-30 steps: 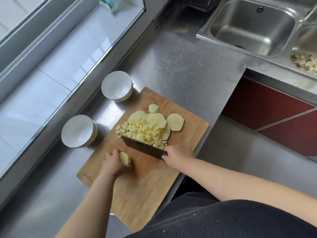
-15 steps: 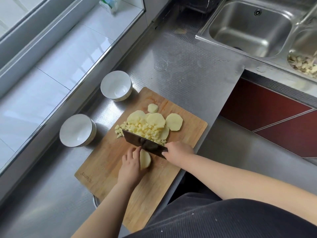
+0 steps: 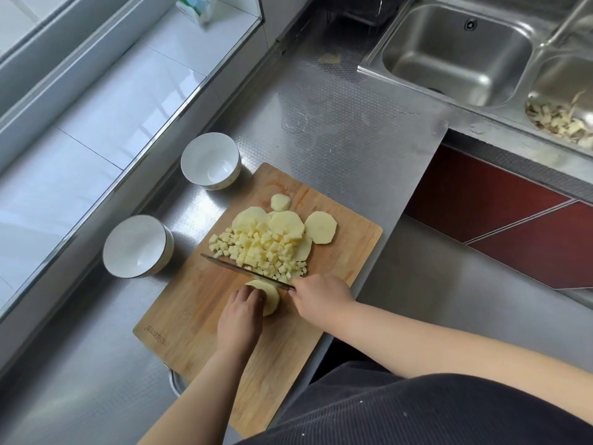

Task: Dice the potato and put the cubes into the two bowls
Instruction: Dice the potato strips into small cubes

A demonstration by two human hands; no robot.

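Potato slice (image 3: 271, 297) flat under left hand (image 3: 240, 316) fingertips | cleaver (image 3: 247, 271) just beyond it, gripped in right hand (image 3: 317, 295) | cube pile (image 3: 263, 252) beyond blade

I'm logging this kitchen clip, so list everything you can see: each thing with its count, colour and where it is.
cutting board: one, wooden, on steel counter
bowls: two, white, empty, left of board
potato cubes: pile, pale yellow, mid-board
potato slices: several, behind the pile
potato piece: one, under left hand
knife: one, dark blade
sink: two steel basins, scraps in right one
left hand: presses potato piece
right hand: grips knife
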